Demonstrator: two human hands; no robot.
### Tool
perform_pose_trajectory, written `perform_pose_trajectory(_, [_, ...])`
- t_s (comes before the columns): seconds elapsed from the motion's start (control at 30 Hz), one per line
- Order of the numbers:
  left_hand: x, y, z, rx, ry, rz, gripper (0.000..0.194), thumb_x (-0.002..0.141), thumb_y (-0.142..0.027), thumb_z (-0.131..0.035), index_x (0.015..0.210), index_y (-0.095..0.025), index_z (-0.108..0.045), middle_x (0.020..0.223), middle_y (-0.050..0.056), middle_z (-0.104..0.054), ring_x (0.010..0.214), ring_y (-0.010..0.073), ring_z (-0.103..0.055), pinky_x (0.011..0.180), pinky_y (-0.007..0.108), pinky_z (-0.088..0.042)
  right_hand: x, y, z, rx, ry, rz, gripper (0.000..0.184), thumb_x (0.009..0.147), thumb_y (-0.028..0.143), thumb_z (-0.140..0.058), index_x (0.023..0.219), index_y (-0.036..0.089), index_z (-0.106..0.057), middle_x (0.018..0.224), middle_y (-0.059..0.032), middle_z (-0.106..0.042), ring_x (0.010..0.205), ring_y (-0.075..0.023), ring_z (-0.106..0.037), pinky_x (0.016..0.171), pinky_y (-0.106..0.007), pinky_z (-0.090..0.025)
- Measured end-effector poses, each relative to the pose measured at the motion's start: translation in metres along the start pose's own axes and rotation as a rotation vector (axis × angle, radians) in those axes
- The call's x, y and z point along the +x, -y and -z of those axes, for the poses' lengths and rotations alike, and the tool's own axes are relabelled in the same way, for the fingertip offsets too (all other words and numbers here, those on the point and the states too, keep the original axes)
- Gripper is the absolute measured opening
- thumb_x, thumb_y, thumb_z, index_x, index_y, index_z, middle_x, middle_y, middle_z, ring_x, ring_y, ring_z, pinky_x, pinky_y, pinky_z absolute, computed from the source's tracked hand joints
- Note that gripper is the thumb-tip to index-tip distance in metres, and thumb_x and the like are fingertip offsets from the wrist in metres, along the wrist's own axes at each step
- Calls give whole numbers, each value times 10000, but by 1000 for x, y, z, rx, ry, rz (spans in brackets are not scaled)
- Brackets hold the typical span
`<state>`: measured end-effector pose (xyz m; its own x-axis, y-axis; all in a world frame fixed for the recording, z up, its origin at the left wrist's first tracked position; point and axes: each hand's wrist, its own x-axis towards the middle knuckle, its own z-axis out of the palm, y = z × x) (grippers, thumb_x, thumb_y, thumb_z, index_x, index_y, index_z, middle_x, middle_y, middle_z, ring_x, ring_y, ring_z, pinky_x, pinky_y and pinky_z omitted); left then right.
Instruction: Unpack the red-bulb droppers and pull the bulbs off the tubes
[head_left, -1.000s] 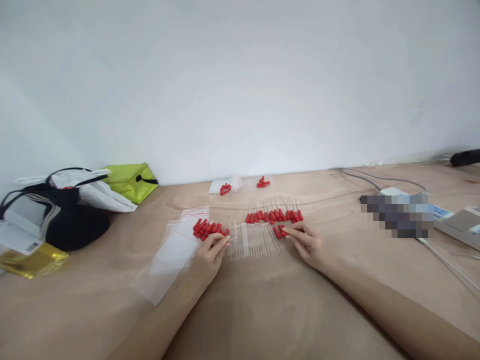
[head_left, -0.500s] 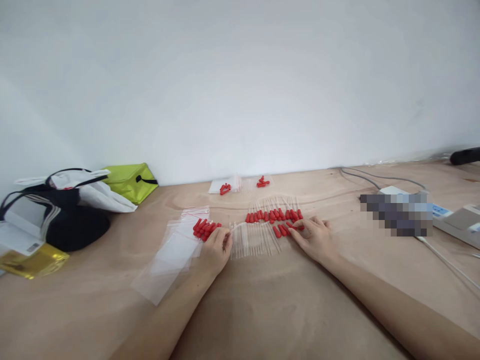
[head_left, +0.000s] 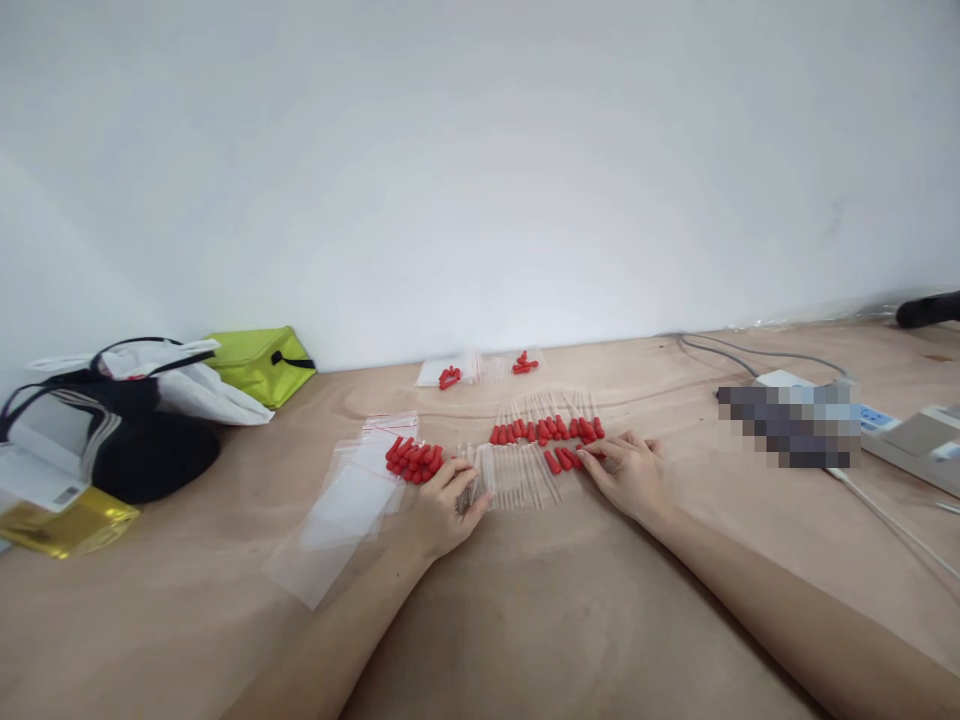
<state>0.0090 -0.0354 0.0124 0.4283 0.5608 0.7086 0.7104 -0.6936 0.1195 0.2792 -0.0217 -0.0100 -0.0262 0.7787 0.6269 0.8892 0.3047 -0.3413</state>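
Note:
My left hand (head_left: pixel 444 512) has its thumb and fingers apart, at the left end of a row of thin clear dropper tubes (head_left: pixel 514 478). Its fingertips are over the tubes at that end, and whether they touch is unclear. Just beyond its knuckles lies a heap of red rubber bulbs (head_left: pixel 412 458). On the right, my right hand (head_left: pixel 631 480) rests with thumb and forefinger closed around a red rubber bulb (head_left: pixel 601 456), partly hidden. Beside it lie a few loose bulbs (head_left: pixel 559 461). Behind them is a row of droppers with red bulbs fitted (head_left: pixel 547 430).
Clear zip bags (head_left: pixel 349 510) lie left of my left hand. Near the wall are more bags (head_left: pixel 431 372) with red bulbs. A black cap (head_left: pixel 154 450) and a lime-green bag (head_left: pixel 259 365) stand at left. At right are a power strip (head_left: pixel 919 445) and cables (head_left: pixel 877 505).
My left hand has spread its fingers, and its thumb has moved out to the right over the tubes. My right hand has hardly moved.

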Motion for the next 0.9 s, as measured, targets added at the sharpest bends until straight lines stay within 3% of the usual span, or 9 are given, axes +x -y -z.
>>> perform_pose_trajectory(0.3, [-1,1,-1,9,-24,23,114,791,-226,-508,856,-175,-586,840,49,-594,788,146,-583,717,267,-498,7,-3,1,-64,-68,-99,277,784,423,-454,777,234,-657,749,-32,-651,730,-182,-481,673,-319,-203])
perform_pose_trajectory(0.5, [1,3,0,110,-8,16,105,780,-209,-515,808,-187,-613,848,58,-603,840,194,-536,778,369,-452,28,-5,-1,-167,22,-259,345,710,537,-495,704,235,-660,746,-55,-620,780,-228,-475,665,-333,-215])
perform_pose_trajectory(0.67, [1,3,1,141,-13,21,101,765,-212,-524,785,-203,-623,864,54,-611,866,206,-528,794,382,-428,36,-5,-10,-183,51,-271,330,723,495,-490,652,221,-660,704,-63,-616,753,-226,-476,670,-345,-224])
perform_pose_trajectory(0.9, [1,3,1,174,-27,34,153,773,-231,-520,894,-208,-611,874,49,-625,881,209,-536,857,403,-385,29,1,-7,-29,-159,-227,305,782,421,-448,683,207,-642,705,-39,-637,719,-192,-484,724,-349,-214])
